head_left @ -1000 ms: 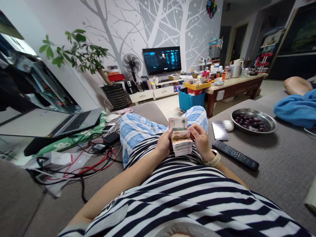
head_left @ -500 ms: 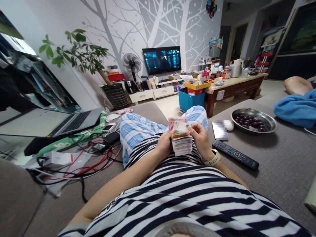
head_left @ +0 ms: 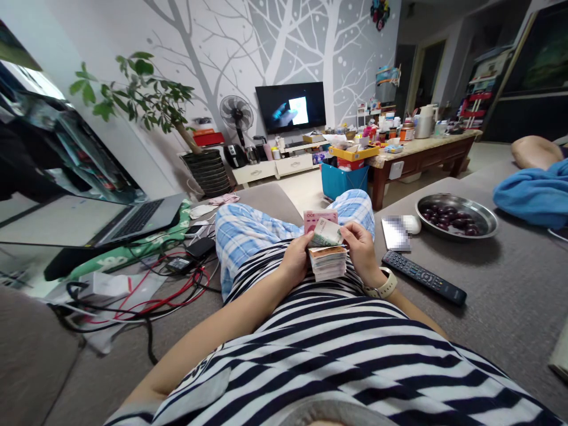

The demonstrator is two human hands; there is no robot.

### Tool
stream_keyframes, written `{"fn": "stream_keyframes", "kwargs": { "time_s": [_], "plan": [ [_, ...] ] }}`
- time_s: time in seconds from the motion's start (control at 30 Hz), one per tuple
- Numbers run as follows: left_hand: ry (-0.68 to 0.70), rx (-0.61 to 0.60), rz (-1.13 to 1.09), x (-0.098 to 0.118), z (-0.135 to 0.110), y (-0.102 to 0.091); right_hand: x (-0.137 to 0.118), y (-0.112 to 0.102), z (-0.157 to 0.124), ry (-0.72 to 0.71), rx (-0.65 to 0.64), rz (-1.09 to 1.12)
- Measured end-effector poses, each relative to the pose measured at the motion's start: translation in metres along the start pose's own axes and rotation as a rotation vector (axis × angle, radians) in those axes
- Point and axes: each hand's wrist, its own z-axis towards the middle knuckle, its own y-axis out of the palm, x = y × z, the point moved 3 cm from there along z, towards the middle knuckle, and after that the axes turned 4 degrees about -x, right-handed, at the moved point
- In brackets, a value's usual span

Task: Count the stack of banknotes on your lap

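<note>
A thick stack of banknotes (head_left: 328,262) rests upright on my lap over the striped shirt. My left hand (head_left: 295,260) is closed round the stack's left side, thumb on top. My right hand (head_left: 361,248), with a pale watch on the wrist, pinches a greenish banknote (head_left: 326,232) at the top and bends it over toward the right. A pink note stands behind it. Both hands touch the stack.
A black remote control (head_left: 423,278) and a phone (head_left: 396,233) lie on the grey sofa to my right, beside a metal bowl of dark fruit (head_left: 457,216). A laptop (head_left: 133,220) and tangled cables (head_left: 146,290) lie left. Another person's knee (head_left: 532,152) and a blue cloth are far right.
The top greenish note, upright a second ago, has been folded down and to the right by my right hand. A pink note now shows behind it. The television picture changed.
</note>
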Motion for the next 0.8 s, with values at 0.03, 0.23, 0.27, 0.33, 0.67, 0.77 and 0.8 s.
{"fn": "stream_keyframes", "kwargs": {
  "time_s": [0.03, 0.23, 0.27, 0.33, 0.67, 0.77, 0.8],
  "plan": [
    [-0.002, 0.006, -0.007, -0.0009, 0.001, -0.0007, -0.0005, 0.0002, -0.0004, 0.001, 0.001, 0.003],
    [-0.003, -0.005, 0.002, -0.0051, 0.0066, -0.0049, 0.0005, 0.0019, -0.0027, -0.012, -0.009, 0.017],
    [0.003, -0.016, 0.007, -0.005, 0.0067, -0.0047, 0.0009, 0.0022, -0.0027, -0.015, -0.01, 0.016],
    [0.01, -0.036, 0.008, -0.0045, 0.0063, -0.0035, 0.0011, 0.0027, -0.0026, -0.02, -0.006, 0.016],
    [-0.02, -0.009, -0.004, -0.0051, 0.0063, -0.0033, -0.0053, 0.0043, -0.0034, -0.031, 0.006, 0.039],
    [-0.006, -0.01, 0.008, -0.0048, 0.0072, -0.0045, -0.0047, 0.0042, -0.0028, -0.035, 0.003, 0.045],
    [0.0, -0.011, 0.012, -0.0047, 0.0074, -0.0048, -0.0043, 0.0042, -0.0025, -0.033, 0.003, 0.047]
  ]
}}
